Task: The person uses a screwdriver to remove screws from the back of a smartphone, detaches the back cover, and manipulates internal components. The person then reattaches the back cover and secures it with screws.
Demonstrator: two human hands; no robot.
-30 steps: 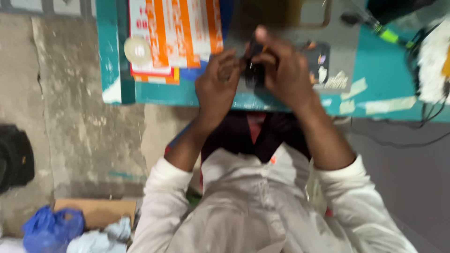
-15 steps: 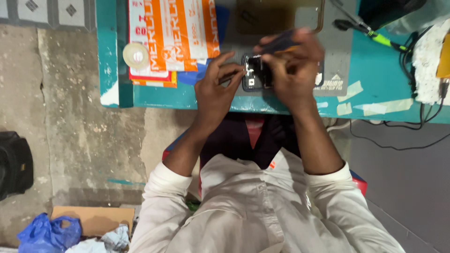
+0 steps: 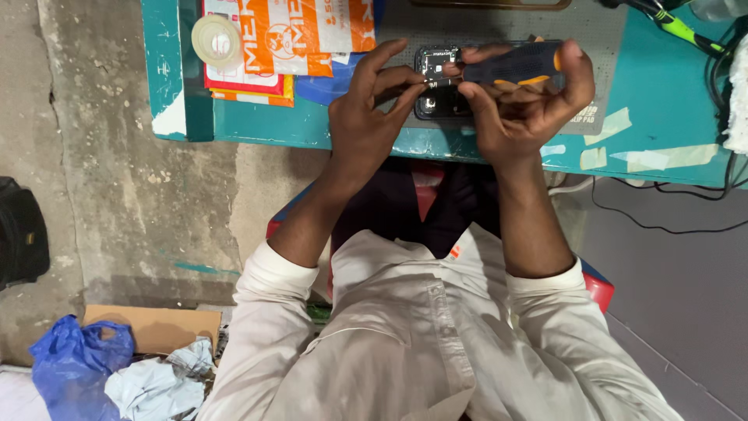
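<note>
- We hold a screwdriver [image 3: 510, 66] with a black and orange handle in our right hand [image 3: 518, 101]; the fingers are clenched around the handle, and the tool lies nearly level, its tip end pointing toward our left hand [image 3: 370, 117].
- The small dark phone [image 3: 438, 82], opened up with its inner parts showing, lies on the grey work mat [image 3: 600, 54], right under the screwdriver.
- Our left hand rests at the phone's left edge; its fingers [image 3: 389, 78] are curled and touch the phone's side, pinching at the spot where the screwdriver's tip meets it. What sits between the fingertips is too small to tell.
- The grey work mat lies on the teal tabletop [image 3: 670, 109], and the phone sits near the mat's edge closest to us.
- Left of the phone, orange and white packets [image 3: 288, 39] lie on the tabletop, with a roll of clear tape [image 3: 216, 39] just beyond them.
- Right of the phone, strips of pale tape [image 3: 647, 158] stick to the tabletop, and a green-handled tool [image 3: 674, 27] lies further off near black cables [image 3: 662, 206].
- Below the tabletop, on the concrete floor [image 3: 101, 156], well apart from the phone, we see a blue plastic bag [image 3: 74, 366] and a piece of cardboard [image 3: 156, 327].
</note>
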